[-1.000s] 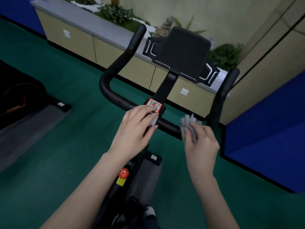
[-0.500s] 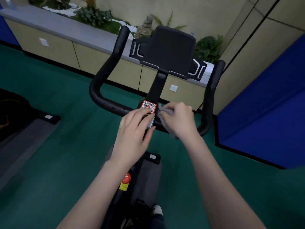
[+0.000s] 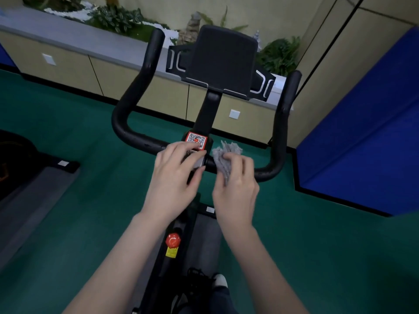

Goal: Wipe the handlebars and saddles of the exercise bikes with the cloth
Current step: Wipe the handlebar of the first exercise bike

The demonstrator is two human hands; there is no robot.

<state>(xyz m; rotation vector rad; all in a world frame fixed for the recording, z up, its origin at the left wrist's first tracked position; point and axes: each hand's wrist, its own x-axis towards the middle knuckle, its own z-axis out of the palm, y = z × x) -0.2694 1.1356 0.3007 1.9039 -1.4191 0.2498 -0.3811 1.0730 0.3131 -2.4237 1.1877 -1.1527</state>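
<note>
A black U-shaped handlebar (image 3: 127, 130) of an exercise bike fills the middle of the view, with a dark console pad (image 3: 223, 57) above its stem. My right hand (image 3: 235, 189) grips a grey cloth (image 3: 224, 159) and presses it on the cross bar just right of the stem. My left hand (image 3: 174, 177) rests with straight fingers on the bar's centre, beside a red QR sticker (image 3: 196, 139). The saddle is out of sight.
A red knob (image 3: 173, 240) sits on the bike frame below my hands. Another machine (image 3: 13, 159) on a grey mat stands at the left. Beige cabinets (image 3: 68, 66) with plants run along the back; a blue pad (image 3: 367, 137) stands at the right. Green floor surrounds the bike.
My right hand slid the cloth left along the cross bar to the stem, then slightly back to the right. My left hand stayed at the bar's centre.
</note>
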